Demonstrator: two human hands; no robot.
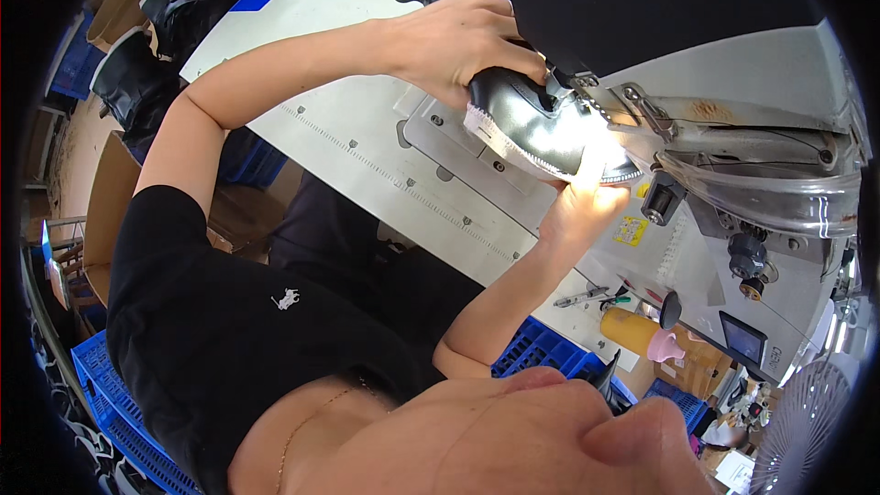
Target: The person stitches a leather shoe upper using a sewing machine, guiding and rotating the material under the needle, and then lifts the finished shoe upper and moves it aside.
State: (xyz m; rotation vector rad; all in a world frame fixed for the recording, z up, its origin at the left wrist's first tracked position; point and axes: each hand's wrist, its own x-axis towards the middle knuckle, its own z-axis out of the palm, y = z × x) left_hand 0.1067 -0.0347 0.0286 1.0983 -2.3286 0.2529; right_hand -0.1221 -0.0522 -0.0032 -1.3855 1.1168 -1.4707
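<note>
aslant; black shoe (510,99), stitched edge (515,148) upper-left to lower-right

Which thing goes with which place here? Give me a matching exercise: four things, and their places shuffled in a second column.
Things:
1. Black glossy leather-look shoe
2. Yellow cylindrical bottle with a pink cap
3. Small white emblem
4. Yellow four-sided sticker

Places:
A. On the chest of the black fabric shirt
B. In the grip of the left hand and the right hand
C. Below and to the right of the right hand in the picture
D. Next to the brown cardboard box in the picture

Pairs: 1-B, 2-D, 3-A, 4-C
</note>
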